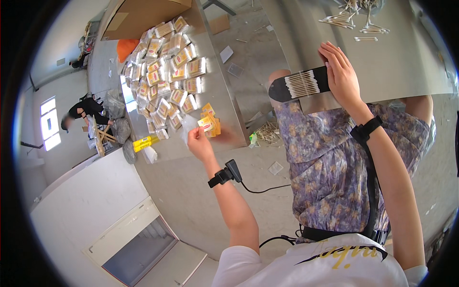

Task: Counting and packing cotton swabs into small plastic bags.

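My left hand (200, 144) is closed in a pinch on a small yellow-and-white printed card (206, 125), at the near edge of the left metal table. A clear plastic bag (190, 125) lies right by those fingers; whether they touch it I cannot tell. More yellow cards (216, 128) lie just beyond. My right hand (341, 76) rests with fingers stretched out over the inner end of a black rounded board (278, 91) at the right table's edge. Across this board lies a row of white-tipped cotton swabs (303, 84).
Many bagged cotton swab packs (165, 71) are heaped on the left metal table (217, 86), below a cardboard box (143, 16). Yellow rolls (145, 143) lie near its corner. Loose swabs (351, 14) sit on the right metal table (392, 62). Another person (88, 110) bends over at far left.
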A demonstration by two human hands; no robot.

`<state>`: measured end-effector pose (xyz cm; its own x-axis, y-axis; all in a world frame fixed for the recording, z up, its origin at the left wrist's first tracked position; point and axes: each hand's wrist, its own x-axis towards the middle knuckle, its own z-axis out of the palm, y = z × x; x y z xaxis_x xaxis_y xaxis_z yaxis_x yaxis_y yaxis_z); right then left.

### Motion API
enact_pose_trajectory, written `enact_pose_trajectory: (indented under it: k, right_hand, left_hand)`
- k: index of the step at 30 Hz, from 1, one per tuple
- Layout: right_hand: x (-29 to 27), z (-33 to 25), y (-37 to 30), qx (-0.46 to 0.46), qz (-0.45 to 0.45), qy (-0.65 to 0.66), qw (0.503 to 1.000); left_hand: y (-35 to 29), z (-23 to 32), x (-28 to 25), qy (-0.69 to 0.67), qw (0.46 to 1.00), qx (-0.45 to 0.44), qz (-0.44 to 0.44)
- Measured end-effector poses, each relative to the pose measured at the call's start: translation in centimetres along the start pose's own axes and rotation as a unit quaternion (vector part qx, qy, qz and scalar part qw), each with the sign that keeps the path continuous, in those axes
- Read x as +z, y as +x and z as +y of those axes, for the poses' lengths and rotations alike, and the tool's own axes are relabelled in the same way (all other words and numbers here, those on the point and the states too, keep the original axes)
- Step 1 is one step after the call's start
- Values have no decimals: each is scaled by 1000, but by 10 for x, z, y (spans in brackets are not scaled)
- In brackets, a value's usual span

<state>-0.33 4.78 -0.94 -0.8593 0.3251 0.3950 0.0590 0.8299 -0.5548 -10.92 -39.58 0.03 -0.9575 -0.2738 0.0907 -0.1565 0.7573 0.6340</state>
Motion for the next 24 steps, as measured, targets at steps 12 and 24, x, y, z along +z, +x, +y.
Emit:
enact_pose_trajectory:
  k: [12,24]
  right_hand:
    - [2,4,-2,1,1,-5,1000]
    - [0,1,0,-7,8,4,1000]
  left_hand:
    - [-13,47,5,38,999,16,6]
    - [-9,28,7,44,998,-1,-35]
